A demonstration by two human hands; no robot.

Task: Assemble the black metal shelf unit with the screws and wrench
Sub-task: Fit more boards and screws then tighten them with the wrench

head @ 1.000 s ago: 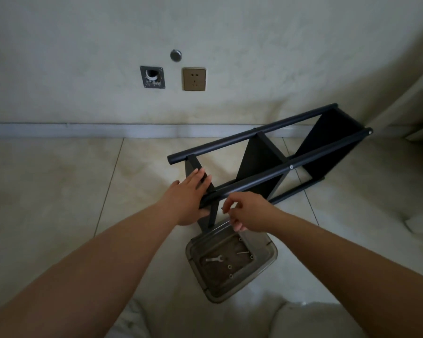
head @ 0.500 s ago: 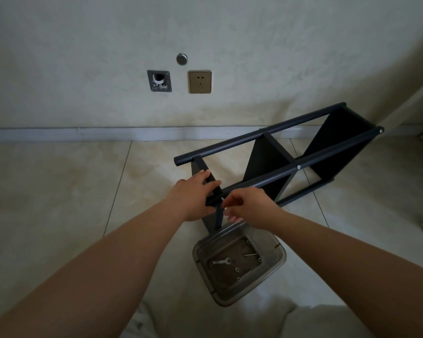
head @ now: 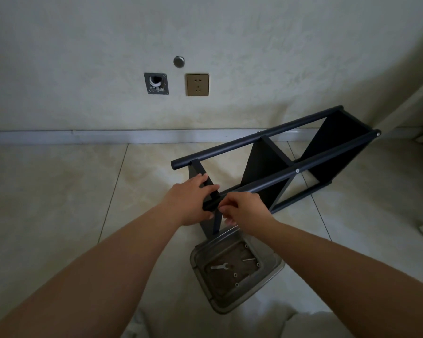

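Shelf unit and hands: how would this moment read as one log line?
shelf unit: on its side on floor | left hand: on near end | right hand: fingers pinched at near post end | wrench: unused in tray

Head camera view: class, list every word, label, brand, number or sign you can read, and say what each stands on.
None can be read.
Gold wall socket: pin holes only, no lettering visible.
Black metal shelf unit: no label visible.
Small silver wrench in the clear plastic tray: too small to tell.

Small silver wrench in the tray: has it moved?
No. The small silver wrench keeps its spot in the clear plastic tray, left of the screws.
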